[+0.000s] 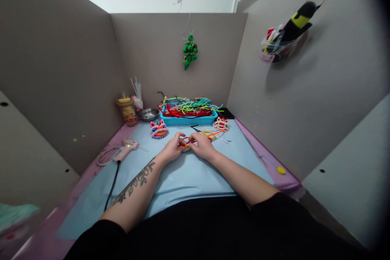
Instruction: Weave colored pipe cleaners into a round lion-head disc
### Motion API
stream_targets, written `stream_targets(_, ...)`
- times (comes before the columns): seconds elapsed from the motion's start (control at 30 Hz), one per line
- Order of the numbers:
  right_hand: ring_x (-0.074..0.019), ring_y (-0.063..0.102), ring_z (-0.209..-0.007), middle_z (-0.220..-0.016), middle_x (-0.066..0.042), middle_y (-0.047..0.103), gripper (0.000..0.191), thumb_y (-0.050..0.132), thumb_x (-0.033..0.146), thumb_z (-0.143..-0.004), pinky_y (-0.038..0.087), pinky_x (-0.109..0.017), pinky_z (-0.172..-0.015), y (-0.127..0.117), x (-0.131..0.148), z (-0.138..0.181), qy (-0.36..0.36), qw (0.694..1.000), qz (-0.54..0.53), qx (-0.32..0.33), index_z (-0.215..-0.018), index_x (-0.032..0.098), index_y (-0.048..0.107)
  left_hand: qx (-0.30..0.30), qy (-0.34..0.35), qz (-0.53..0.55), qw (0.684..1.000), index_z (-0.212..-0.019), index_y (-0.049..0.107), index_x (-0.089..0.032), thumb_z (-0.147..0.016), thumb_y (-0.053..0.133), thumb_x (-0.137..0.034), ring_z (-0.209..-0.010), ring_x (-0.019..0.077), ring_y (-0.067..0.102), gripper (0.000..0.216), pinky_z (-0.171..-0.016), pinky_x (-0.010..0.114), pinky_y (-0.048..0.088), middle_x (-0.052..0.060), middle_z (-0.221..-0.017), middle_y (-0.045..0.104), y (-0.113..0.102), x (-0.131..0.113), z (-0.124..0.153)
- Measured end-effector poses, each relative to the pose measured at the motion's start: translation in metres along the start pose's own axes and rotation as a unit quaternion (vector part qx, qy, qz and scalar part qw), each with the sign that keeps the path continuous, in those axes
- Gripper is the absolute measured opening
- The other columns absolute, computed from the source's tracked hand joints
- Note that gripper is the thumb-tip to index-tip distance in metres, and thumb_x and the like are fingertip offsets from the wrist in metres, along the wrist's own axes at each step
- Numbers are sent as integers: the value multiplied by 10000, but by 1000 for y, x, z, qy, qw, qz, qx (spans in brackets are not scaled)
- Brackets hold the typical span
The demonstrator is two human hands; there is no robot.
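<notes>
At the middle of the table, my left hand and my right hand meet around a small red and yellow pipe cleaner piece. The fingers of both hands pinch it from either side and hide much of its shape. Just beyond my right hand lie dark-handled pliers or scissors, partly covered. Loose orange and yellow pipe cleaners are beside them. A pink and purple animal-head figure sits beyond my left hand. To the right stands a similar cream and red one.
A blue tray heaped with pipe cleaners is at the back. A pink glue gun with its cord lies left, near a metal bowl and a lidded cup. Grey partitions enclose the table; a holder hangs right.
</notes>
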State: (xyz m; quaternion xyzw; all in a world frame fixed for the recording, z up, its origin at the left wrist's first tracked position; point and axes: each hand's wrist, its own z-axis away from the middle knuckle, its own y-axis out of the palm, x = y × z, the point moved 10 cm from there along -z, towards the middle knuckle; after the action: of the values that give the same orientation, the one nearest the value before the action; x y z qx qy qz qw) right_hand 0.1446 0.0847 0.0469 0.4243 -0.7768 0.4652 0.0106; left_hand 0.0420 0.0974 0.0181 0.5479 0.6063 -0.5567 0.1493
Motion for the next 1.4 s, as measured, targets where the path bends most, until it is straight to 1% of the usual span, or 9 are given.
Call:
stream_targets(0.1,-196,490,-859,-837,-34,596,73,615,210,-765,362,-317,-784,-5,3,1,-8,999,33,-23,-816,185,569,-17,-2,1,1000,-1107,405,-189,-697,529,-30,-723,127,586,457,-713,262,439,-24,-758,624,-2,-2,0)
stream_targets(0.2,-217,465,-922,-887,-61,577,31,601,213,-784,344,-347,-836,-12,11,3,-30,995,76,-56,-800,186,602,-48,-17,16,999,-1134,397,-180,-695,536,-42,-726,128,586,481,-719,264,439,-15,-769,615,-7,-3,0)
stream_targets(0.27,-222,454,-931,-898,-67,576,49,582,210,-802,334,-356,-845,-14,17,4,-42,992,99,-69,-787,191,624,-64,-29,32,997,-1148,383,-172,-701,535,-57,-727,128,590,486,-715,264,441,-9,-770,614,-8,-2,0)
stream_targets(0.5,-209,465,-898,-877,-61,590,114,544,231,-843,351,-340,-814,-9,23,7,-50,990,119,-62,-839,201,654,-106,-34,57,992,-1177,352,-169,-711,545,-70,-737,128,602,515,-725,271,455,-2,-782,624,-11,5,-1)
stream_targets(0.67,-210,463,-924,-914,-66,583,112,550,243,-842,362,-339,-825,-6,18,5,-37,993,106,-47,-856,205,654,-103,-29,53,993,-1198,353,-161,-728,543,-95,-757,139,608,512,-732,282,460,10,-802,628,-9,5,-2)
stream_targets(0.87,-212,463,-949,-956,-64,591,95,535,169,-835,351,-343,-841,-2,11,3,-28,994,100,-18,-858,194,623,-103,-33,22,994,-1201,361,-158,-726,511,-76,-762,141,605,505,-747,290,455,13,-802,631,-13,3,-1)
stream_targets(1.03,-212,493,-869,-877,-65,621,117,498,184,-869,342,-327,-781,-5,6,1,-17,991,131,-9,-875,192,615,-115,-37,6,993,-1216,369,-161,-716,507,-68,-765,142,604,526,-767,295,457,3,-786,622,-20,5,0)
stream_targets(1.23,-215,490,-873,-861,-66,629,126,512,206,-871,330,-331,-785,-4,8,1,-19,989,147,1,-872,203,638,-84,-12,0,996,-1319,319,-173,-718,516,-69,-854,154,619,641,-825,306,452,45,-915,663,-14,0,-1)
stream_targets(1.4,-191,490,-896,-877,-50,626,110,531,197,-863,340,-311,-808,2,7,1,-16,995,102,1,-866,197,641,-70,0,-23,997,-1345,310,-180,-715,527,-68,-849,155,621,675,-810,297,460,46,-929,668,-11,-5,0)
